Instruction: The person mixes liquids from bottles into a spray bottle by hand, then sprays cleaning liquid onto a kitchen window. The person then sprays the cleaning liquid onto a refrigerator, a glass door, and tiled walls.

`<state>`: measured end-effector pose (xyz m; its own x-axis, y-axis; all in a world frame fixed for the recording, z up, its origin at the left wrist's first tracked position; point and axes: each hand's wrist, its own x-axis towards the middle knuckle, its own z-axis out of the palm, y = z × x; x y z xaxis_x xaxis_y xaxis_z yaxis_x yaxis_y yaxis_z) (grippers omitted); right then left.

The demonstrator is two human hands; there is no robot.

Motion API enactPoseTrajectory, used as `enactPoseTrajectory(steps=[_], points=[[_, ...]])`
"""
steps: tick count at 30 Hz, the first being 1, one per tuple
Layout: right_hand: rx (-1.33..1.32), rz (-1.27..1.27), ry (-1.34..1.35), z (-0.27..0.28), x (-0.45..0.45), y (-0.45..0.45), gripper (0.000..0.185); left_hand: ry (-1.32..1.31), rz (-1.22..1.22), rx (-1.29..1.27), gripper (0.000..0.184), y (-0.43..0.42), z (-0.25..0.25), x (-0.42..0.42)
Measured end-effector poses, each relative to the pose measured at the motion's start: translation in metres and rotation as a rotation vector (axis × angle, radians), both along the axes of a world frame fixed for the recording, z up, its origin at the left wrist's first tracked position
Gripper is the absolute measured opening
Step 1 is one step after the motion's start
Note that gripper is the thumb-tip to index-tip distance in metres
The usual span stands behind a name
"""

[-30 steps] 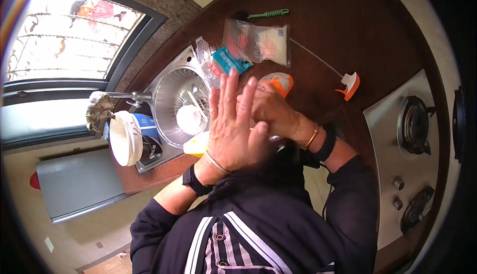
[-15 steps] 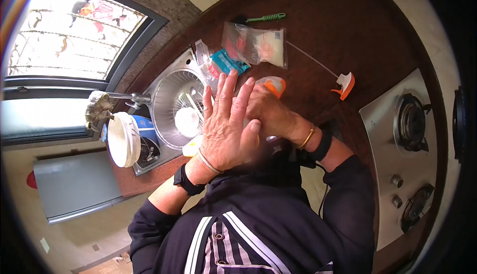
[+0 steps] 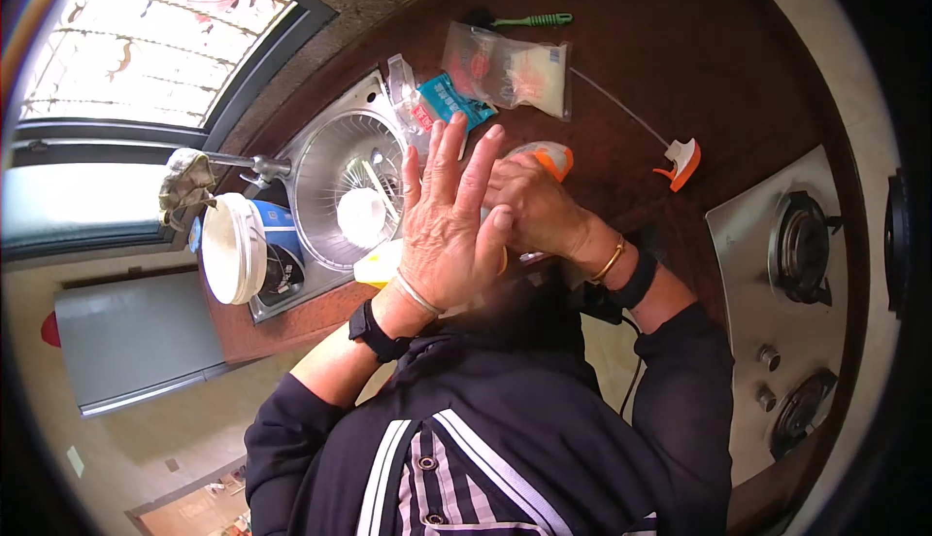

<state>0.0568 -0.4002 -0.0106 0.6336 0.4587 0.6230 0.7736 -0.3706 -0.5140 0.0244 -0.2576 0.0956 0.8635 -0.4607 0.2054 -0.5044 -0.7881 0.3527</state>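
Observation:
My left hand [image 3: 447, 230] is raised with its fingers stretched out and spread, back towards me. Just to its right, my right hand [image 3: 539, 206] is curled closed, its fingertips partly hidden behind the left thumb. What those fingers hold, if anything, cannot be made out. An orange-and-white container [image 3: 551, 159] shows right beyond the right knuckles, mostly covered by the hand. Off to the right, a spray trigger head [image 3: 683, 164] lies on the dark countertop [image 3: 670, 60] with its thin tube pointing up and left.
Left is a steel sink [image 3: 320, 162] with a white round item [image 3: 361, 217] inside, and a white bucket [image 3: 234, 250] beside it. Beyond my hands lie a blue packet [image 3: 454, 101], a clear bag of white contents [image 3: 534, 80] and a green-handled brush [image 3: 534, 20]. A gas stove [image 3: 748, 274] is right.
Both hands keep nearly the same pose, with the left still spread and the right still curled. The view has shifted slightly, and the hands sit a little farther right in it.

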Motion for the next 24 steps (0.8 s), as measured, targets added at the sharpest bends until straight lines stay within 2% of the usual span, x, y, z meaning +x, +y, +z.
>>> enactPoseTrajectory(steps=[2, 4, 6, 10, 12, 16, 24], points=[[-0.015, -0.003, 0.001, 0.003, -0.002, 0.001, 0.019, 0.006, 0.011, -0.086, 0.06, 0.003, -0.001, 0.0], [-0.041, -0.016, 0.026, 0.01, -0.006, 0.0, 0.026, -0.044, 0.04, -0.311, 0.056, 0.014, -0.007, 0.001], [-0.029, -0.016, 0.086, 0.011, -0.011, 0.0, 0.031, -0.064, 0.052, -0.365, 0.056, 0.019, -0.004, -0.006], [0.009, -0.04, -0.004, 0.004, -0.01, 0.003, 0.043, -0.048, 0.083, -0.351, 0.056, 0.021, 0.0, -0.013], [0.022, -0.011, 0.023, 0.005, -0.008, 0.003, 0.043, -0.051, 0.129, -0.259, 0.054, 0.029, -0.01, -0.007], [-0.036, 0.009, 0.081, 0.009, -0.004, -0.002, 0.052, 0.043, 0.188, -0.277, 0.053, 0.01, 0.011, -0.011], [-0.043, -0.025, 0.011, 0.015, 0.005, 0.002, 0.043, 0.03, 0.216, -0.138, 0.053, 0.015, -0.002, 0.003]])
